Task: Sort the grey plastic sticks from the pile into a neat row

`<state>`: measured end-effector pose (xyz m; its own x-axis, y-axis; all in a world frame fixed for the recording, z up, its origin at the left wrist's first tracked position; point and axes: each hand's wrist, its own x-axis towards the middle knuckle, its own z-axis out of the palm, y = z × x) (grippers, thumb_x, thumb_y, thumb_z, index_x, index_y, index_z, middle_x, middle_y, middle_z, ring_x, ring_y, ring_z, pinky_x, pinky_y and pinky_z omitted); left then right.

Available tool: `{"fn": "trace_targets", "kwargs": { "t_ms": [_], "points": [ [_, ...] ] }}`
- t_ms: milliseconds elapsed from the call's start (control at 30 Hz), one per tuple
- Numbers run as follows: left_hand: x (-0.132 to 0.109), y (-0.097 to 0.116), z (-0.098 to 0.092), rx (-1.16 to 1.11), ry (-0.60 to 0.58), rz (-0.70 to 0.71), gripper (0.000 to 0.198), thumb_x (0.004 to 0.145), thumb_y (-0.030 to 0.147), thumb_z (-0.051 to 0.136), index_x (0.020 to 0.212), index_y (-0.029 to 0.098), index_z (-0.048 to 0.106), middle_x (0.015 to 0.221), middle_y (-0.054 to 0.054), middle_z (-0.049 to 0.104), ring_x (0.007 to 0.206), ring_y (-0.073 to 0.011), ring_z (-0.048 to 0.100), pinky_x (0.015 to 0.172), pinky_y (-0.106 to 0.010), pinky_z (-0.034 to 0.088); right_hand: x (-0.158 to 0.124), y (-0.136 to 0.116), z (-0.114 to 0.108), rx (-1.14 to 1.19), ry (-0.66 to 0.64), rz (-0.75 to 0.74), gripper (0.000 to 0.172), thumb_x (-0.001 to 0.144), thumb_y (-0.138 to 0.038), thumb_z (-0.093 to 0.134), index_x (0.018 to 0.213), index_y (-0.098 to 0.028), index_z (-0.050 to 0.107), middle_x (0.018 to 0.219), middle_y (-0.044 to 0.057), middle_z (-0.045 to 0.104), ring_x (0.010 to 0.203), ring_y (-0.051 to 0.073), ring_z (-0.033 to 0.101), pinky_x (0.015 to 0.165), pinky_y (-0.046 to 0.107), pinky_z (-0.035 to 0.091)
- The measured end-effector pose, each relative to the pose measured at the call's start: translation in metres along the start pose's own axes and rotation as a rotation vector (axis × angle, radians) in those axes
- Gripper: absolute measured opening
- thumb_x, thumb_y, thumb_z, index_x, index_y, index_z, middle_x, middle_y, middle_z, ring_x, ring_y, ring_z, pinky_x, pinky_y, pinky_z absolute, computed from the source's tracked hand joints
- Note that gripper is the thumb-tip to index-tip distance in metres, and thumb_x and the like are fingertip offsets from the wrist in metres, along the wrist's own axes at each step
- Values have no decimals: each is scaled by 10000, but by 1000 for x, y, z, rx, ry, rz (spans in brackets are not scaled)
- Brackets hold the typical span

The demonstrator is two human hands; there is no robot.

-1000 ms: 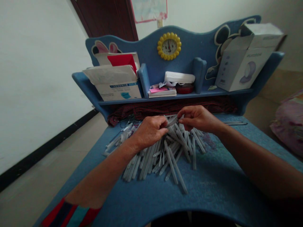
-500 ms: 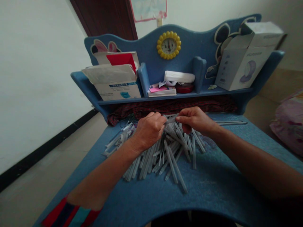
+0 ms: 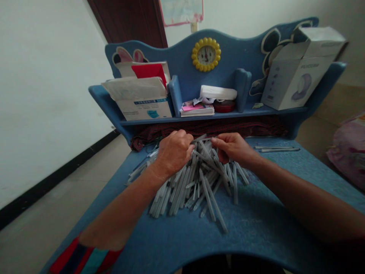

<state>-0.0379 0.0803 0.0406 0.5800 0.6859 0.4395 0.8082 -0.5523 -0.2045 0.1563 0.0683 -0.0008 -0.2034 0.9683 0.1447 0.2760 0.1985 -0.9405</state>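
A heap of slim, translucent grey-white plastic tubes that look like pen barrels (image 3: 182,190) is spread over the blue desk (image 3: 256,224). At the far side of the heap my left hand (image 3: 176,150) is closed, its fingertips turned away and partly hidden against a tube. Opposite it, my right hand (image 3: 230,146) pinches the end of a thin tube (image 3: 203,139) between thumb and forefinger. This tube spans the gap between both hands, just above the pile. Several tubes stick out toward the near edge.
Behind the heap lies a dark red checked cloth (image 3: 159,133) under the blue shelf (image 3: 176,120). Two thin tubes (image 3: 278,149) lie apart at the right. The shelf holds a mask box (image 3: 145,108), a stack of cards (image 3: 196,111) and a white carton (image 3: 291,76).
My left hand has moved slightly left and away, widening the gap between the hands. The right hand keeps its pinch near the same place. The view has shifted a little.
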Motion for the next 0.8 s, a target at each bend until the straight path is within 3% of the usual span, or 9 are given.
{"fn": "trace_targets", "kwargs": {
  "t_ms": [133,200,300,467,667,800],
  "points": [
    [2,-7,-6,-173,77,-146,131,777,276,595,759,159,652,757,-41,596,726,-180,568,644,-275,411,-10,-4,14,-679,-90,-247,219,826,-321,510,707,-162,603,592,39,628,544,142,586,514,230,379],
    [2,-7,-7,-273,121,-189,129,747,288,619,727,165,653,734,-24,592,664,-153,547,602,-255,394,-16,-8,22,-991,-124,-270,203,835,-295,491,806,-164,644,676,85,673,633,194,636,566,260,396],
    [2,-6,-5,-371,167,-224,136,709,292,643,680,159,645,690,-11,578,600,-127,510,547,-234,361,-20,-13,31,-1205,-161,-233,269,859,-336,450,868,-156,650,689,137,686,669,257,667,573,294,420],
    [3,-4,-5,-523,192,-250,157,689,296,654,658,144,635,623,6,567,560,-111,493,523,-222,343,-19,-13,35,-1242,-188,-205,301,854,-366,448,868,-147,653,719,170,693,739,293,678,598,321,456],
    [5,-6,-4,-832,150,-380,236,665,361,683,675,126,660,584,3,589,535,-117,504,500,-219,362,-18,-11,36,-1222,-188,-162,264,839,-288,433,881,-145,651,753,168,694,733,276,672,606,313,444],
    [8,-5,0,-1099,181,-508,243,604,348,732,663,127,650,576,11,588,493,-99,484,464,-206,362,-14,-9,29,-983,-81,-169,201,805,-284,466,841,-176,632,722,87,679,672,209,639,568,265,390]
  ]
}}
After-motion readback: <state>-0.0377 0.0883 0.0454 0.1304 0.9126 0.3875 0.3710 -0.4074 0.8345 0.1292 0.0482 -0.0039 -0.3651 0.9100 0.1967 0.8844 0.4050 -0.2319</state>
